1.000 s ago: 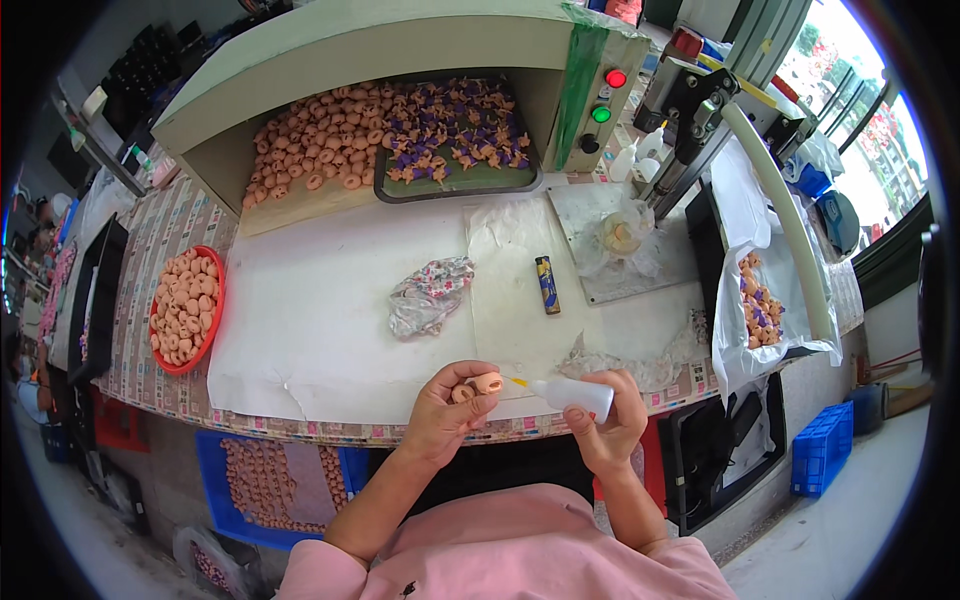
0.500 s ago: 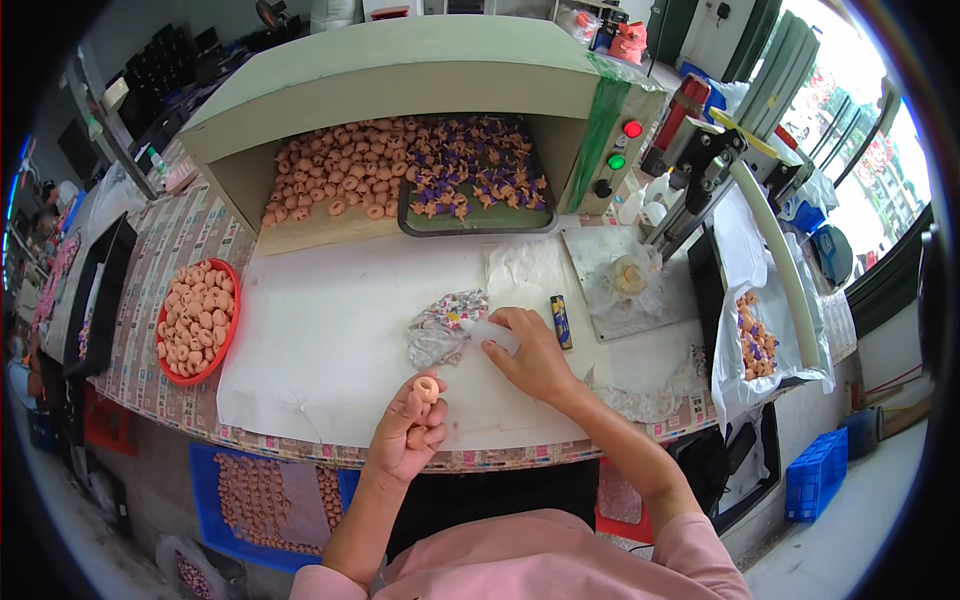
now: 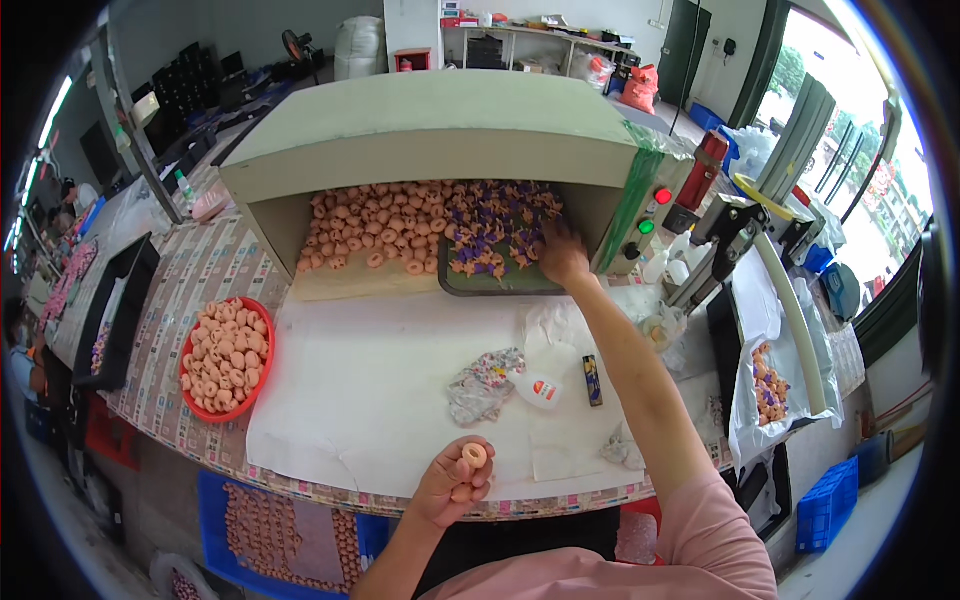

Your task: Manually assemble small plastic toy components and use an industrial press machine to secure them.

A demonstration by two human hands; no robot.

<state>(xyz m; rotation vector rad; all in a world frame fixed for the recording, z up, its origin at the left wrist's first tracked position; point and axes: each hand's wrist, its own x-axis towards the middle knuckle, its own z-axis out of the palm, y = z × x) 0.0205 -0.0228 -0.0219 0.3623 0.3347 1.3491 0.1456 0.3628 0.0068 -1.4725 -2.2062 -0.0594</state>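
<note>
My left hand (image 3: 452,486) is closed near the table's front edge. It holds a peach doll-head-like piece (image 3: 475,455) with a round hole facing up, and a second peach piece shows lower among the fingers. My right hand (image 3: 564,256) reaches into the dark tray (image 3: 500,288) under the green-grey hood, at the tray's right side. Small purple-and-peach figures (image 3: 487,225) fill much of that tray; the right fingertips are hidden and blurred among them. A white squeeze bottle (image 3: 538,390) lies untouched on the white sheet, against a crumpled printed plastic bag (image 3: 482,388).
Hollow peach pieces (image 3: 375,225) heap under the hood (image 3: 420,125), and more fill a red basket (image 3: 262,375) at left. A blue-and-yellow tube (image 3: 592,380) lies right of the bottle. A metal press (image 3: 715,240) and foil-lined box (image 3: 745,430) stand at right.
My right hand has let go of the squeeze bottle and moved forward into the tray of figures. The bottle now lies on the sheet. My left hand still holds the peach pieces. The view has tilted up.
</note>
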